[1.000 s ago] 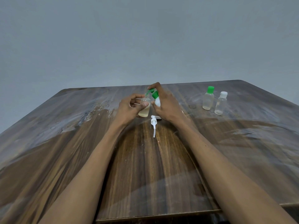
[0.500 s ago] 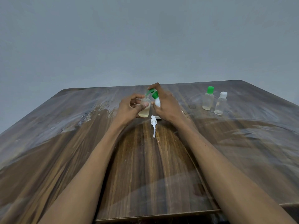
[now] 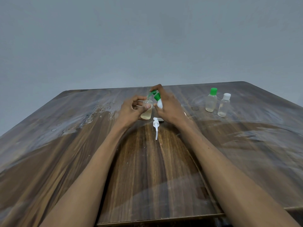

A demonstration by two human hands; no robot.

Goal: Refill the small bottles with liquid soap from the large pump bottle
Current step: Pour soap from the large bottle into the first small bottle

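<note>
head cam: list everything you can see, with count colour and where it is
small bottle in hand: 1, clear with yellowish liquid in its lower part, cap off, held at table centre
large bottle: 1, white with green neck, tilted toward the small bottle's mouth, mostly hidden by the right hand
pump head: 1, white, lying on the table just in front of the hands
green-capped small bottle: 1, clear, upright, far right of table
white-capped small bottle: 1, clear, upright, right beside the green-capped one
table: 1, brown wood grain, glossy
wall: 1, grey, behind the table
left hand: 1, grips the small bottle
right hand: 1, grips the large bottle
</note>
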